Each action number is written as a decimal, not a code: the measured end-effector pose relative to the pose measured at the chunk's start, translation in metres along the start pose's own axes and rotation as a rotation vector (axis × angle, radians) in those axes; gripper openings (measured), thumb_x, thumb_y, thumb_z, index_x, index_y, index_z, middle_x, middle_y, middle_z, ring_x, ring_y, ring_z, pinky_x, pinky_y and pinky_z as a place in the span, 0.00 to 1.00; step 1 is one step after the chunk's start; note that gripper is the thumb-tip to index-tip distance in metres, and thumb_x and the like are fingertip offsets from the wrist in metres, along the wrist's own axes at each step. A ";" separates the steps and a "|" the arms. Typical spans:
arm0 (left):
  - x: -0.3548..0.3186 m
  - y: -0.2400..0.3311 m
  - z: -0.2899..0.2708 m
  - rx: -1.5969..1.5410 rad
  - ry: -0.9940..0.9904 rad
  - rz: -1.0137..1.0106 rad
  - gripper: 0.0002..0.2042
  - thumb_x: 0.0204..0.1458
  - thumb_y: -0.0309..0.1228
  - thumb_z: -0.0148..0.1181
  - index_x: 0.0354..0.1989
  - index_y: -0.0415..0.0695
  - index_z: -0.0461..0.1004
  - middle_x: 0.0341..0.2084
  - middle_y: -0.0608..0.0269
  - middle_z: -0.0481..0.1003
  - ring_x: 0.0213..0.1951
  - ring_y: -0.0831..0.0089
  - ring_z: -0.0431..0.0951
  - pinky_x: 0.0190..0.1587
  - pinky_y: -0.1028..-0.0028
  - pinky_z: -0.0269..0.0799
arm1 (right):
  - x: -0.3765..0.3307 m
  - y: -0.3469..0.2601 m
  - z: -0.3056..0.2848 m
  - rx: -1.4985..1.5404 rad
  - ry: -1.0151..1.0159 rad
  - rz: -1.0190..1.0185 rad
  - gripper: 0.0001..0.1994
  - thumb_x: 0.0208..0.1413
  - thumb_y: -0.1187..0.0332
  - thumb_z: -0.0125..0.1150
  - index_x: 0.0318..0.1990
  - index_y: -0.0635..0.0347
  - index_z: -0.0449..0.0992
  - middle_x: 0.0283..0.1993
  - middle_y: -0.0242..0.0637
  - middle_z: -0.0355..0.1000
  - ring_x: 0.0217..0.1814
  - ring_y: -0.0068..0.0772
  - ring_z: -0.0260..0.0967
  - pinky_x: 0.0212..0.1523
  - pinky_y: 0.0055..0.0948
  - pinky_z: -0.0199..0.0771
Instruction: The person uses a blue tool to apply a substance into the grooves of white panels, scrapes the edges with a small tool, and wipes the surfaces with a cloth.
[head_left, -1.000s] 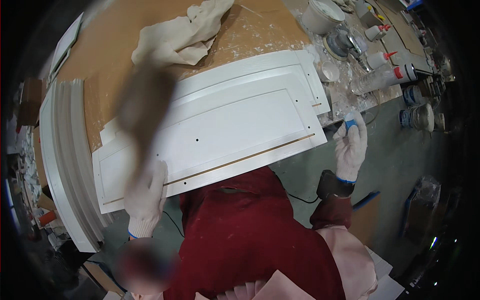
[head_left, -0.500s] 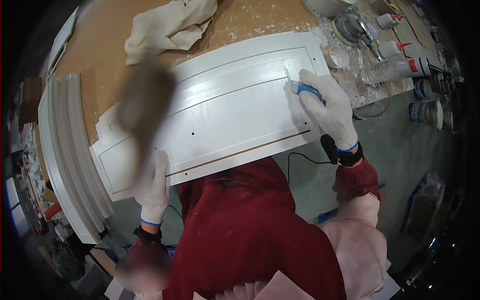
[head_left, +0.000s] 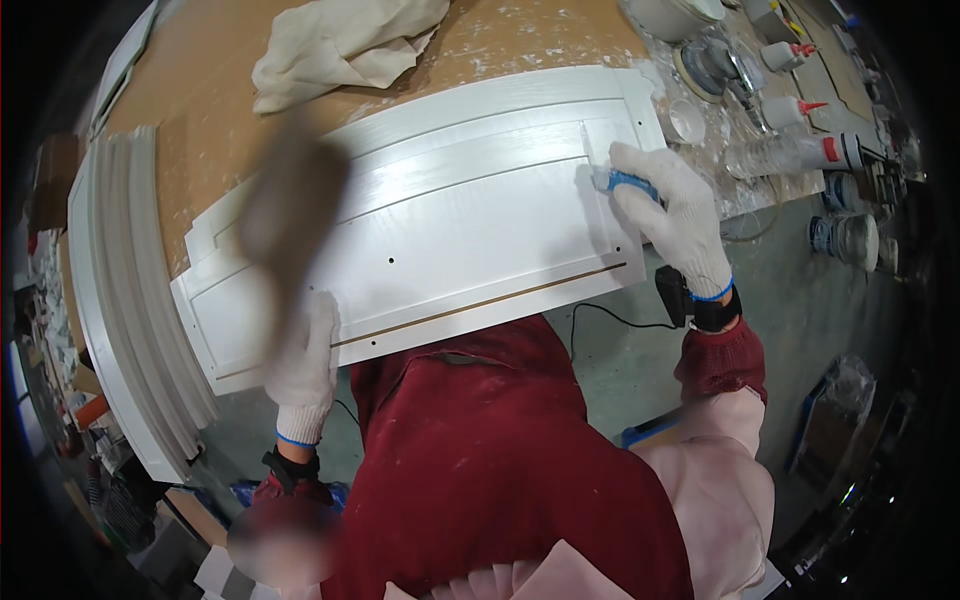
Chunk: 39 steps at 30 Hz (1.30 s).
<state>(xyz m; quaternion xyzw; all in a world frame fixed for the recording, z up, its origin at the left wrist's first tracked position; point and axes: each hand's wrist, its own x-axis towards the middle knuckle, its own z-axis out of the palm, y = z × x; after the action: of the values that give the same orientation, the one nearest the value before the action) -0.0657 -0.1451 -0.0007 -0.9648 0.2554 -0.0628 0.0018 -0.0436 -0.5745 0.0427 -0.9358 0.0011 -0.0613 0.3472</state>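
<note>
Both hands wear white knit gloves with blue cuffs. The right hand [head_left: 672,215] reaches forward and to the right, arm nearly straight, fingers curled in a closed grip, a dark band at the wrist. The left hand [head_left: 303,365] lies lower left, palm down, fingers flat and together.

White cabinet door panel [head_left: 450,230]: flat on workbench, slightly tilted, raised frame, small holes in face, brown groove along near edge. Blue sanding block [head_left: 625,181]: on panel's right end.
</note>
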 end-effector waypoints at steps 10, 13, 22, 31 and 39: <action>0.000 -0.003 0.005 -0.016 0.039 -0.002 0.25 0.48 0.25 0.61 0.59 0.49 0.73 0.28 0.67 0.71 0.32 0.65 0.71 0.35 0.67 0.69 | 0.022 0.000 0.009 0.273 0.119 0.227 0.19 0.55 0.68 0.59 0.54 0.65 0.74 0.43 0.40 0.76 0.44 0.30 0.73 0.48 0.29 0.73; 0.000 -0.004 0.007 -0.011 0.052 -0.004 0.25 0.48 0.25 0.62 0.59 0.49 0.73 0.28 0.67 0.71 0.31 0.66 0.71 0.35 0.67 0.69 | 0.019 -0.009 0.002 0.460 0.043 0.418 0.21 0.56 0.68 0.58 0.56 0.67 0.72 0.46 0.40 0.75 0.47 0.27 0.72 0.49 0.28 0.73; 0.001 -0.006 0.008 -0.018 0.076 0.013 0.27 0.44 0.25 0.64 0.57 0.49 0.74 0.27 0.69 0.70 0.29 0.67 0.71 0.32 0.67 0.68 | 0.013 -0.023 0.028 -0.118 -0.046 0.057 0.17 0.56 0.67 0.56 0.52 0.60 0.71 0.47 0.50 0.70 0.47 0.50 0.71 0.49 0.39 0.71; -0.002 -0.006 0.011 -0.033 0.158 0.016 0.23 0.47 0.27 0.66 0.55 0.51 0.76 0.26 0.69 0.68 0.29 0.68 0.70 0.31 0.67 0.67 | 0.010 -0.059 0.066 -0.363 -0.093 0.097 0.11 0.58 0.67 0.54 0.47 0.56 0.71 0.43 0.51 0.69 0.45 0.54 0.70 0.44 0.45 0.71; -0.004 -0.004 0.006 -0.127 0.094 -0.076 0.23 0.45 0.26 0.65 0.53 0.52 0.76 0.27 0.69 0.68 0.31 0.68 0.71 0.33 0.68 0.68 | 0.000 -0.089 0.052 0.510 -0.519 0.291 0.19 0.57 0.64 0.58 0.54 0.63 0.70 0.46 0.45 0.72 0.45 0.37 0.73 0.45 0.34 0.74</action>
<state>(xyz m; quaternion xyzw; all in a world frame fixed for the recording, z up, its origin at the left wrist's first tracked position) -0.0667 -0.1396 -0.0073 -0.9679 0.2221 -0.0918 -0.0736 -0.0416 -0.4736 0.0612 -0.7939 0.0308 0.2290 0.5624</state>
